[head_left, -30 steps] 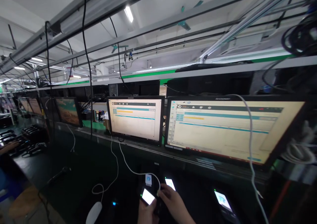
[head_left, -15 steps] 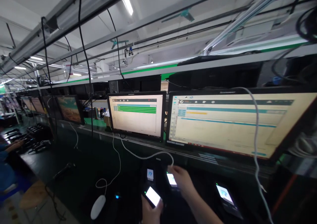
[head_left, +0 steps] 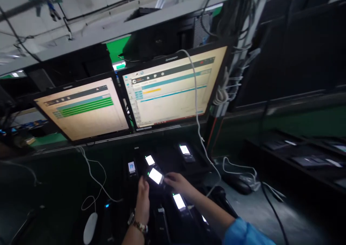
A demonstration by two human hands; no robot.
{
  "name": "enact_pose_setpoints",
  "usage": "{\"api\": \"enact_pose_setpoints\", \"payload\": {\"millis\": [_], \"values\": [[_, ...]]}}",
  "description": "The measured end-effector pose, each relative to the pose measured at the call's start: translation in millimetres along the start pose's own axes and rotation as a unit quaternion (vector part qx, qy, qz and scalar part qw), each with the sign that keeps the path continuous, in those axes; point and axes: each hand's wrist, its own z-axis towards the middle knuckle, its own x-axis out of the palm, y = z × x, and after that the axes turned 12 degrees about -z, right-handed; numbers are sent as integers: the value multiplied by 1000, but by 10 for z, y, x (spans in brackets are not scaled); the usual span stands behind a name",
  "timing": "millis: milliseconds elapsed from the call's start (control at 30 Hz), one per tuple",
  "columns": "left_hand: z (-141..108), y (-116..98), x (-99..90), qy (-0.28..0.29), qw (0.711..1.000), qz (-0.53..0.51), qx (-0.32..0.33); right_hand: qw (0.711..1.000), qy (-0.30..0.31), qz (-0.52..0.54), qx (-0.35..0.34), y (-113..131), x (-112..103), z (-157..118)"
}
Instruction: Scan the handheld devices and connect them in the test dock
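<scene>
A dark handheld device (head_left: 156, 175) with a glowing white screen is tilted up between my two hands. My left hand (head_left: 143, 196), with a watch and a beaded bracelet at the wrist, closes round its left side. The fingers of my right hand (head_left: 175, 182) are bent against its right edge. Just behind it, another lit device (head_left: 150, 160) lies on the dark bench. A device with a blue logo (head_left: 131, 167) is to the left, one more lit device (head_left: 185, 150) to the back right, and a bright-screened one (head_left: 178, 201) below my right hand.
Two monitors, a left one (head_left: 89, 111) and a right one (head_left: 173, 90), stand behind the bench. A white mouse (head_left: 90, 227) lies at front left. A white cable (head_left: 196, 104) hangs across the right monitor. Further devices lie in a dark tray (head_left: 305, 158) at right.
My view has swung right and tilted. My right hand has left the device and white cable at the back and come to the device in my left hand.
</scene>
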Motion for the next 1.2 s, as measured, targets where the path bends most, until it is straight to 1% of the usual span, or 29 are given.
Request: {"api": "enact_pose_setpoints", "payload": {"millis": [33, 67, 100, 133, 167, 200, 233, 300, 367, 433, 500, 533, 567, 633, 667, 700, 767, 833, 900, 933, 967, 1100, 1167, 1200], "values": [[121, -13, -74, -31, 996, 77, 41, 999, -36, 14, 28, -30, -78, 97], [255, -34, -161, -71, 980, 161, 90, 996, -68, 18, 45, -46, -155, 215], [395, -59, -254, -111, 954, 243, 134, 994, -96, 17, 55, -50, -230, 344], [536, -87, -348, -136, 927, 319, 144, 990, -122, 14, 66, -42, -303, 475], [670, -112, -436, -147, 901, 389, 123, 987, -143, 9, 78, -29, -375, 595], [792, -132, -513, -141, 884, 437, 93, 984, -158, 1, 87, -14, -448, 691], [896, -147, -577, -124, 873, 469, 59, 981, -170, -8, 94, -4, -520, 753], [1045, -157, -663, -77, 866, 493, 17, 976, -194, -25, 97, -25, -650, 746], [1123, -157, -702, -44, 865, 501, 6, 972, -215, -32, 93, -130, -710, 568], [1150, -161, -716, -23, 862, 507, 4, 972, -209, -22, 105, -309, -651, 287], [1146, -182, -724, -8, 870, 493, 9, 976, -157, 26, 147, -496, -481, 9], [1136, -200, -729, -7, 881, 473, 12, 975, -131, 82, 162, -566, -377, -97], [1122, -222, -734, -9, 898, 440, 11, 959, -106, 192, 182, -609, -276, -170], [1089, -281, -747, -12, 939, 344, -8, 906, -75, 371, 188, -605, -125, -213], [1074, -316, -752, -12, 955, 294, -23, 880, -66, 433, 184, -564, -86, -187], [1061, -354, -754, -10, 966, 256, -34, 865, -60, 464, 181, -506, -70, -139], [1052, -435, -748, -15, 975, 217, -35, 856, -51, 478, 190, -377, -87, -11], [1061, -519, -721, -32, 977, 208, -20, 862, -53, 458, 211, -272, -120, 108], [1074, -600, -675, -38, 981, 191, -17, 873, -74, 427, 224, -206, -128, 187], [1078, -637, -647, -40, 983, 177, -18, 872, -86, 426, 226, -183, -119, 212], [1078, -671, -618, -46, 985, 163, -21, 864, -93, 440, 227, -165, -103, 229], [1055, -736, -555, -94, 988, 113, -53, 806, -83, 533, 245, -105, -20, 270], [1064, -708, -593, -100, 987, 113, -61, 801, -97, 534, 253, -88, 15, 288], [1082, -677, -632, -100, 987, 119, -50, 802, -108, 532, 247, -83, 28, 295]]}}
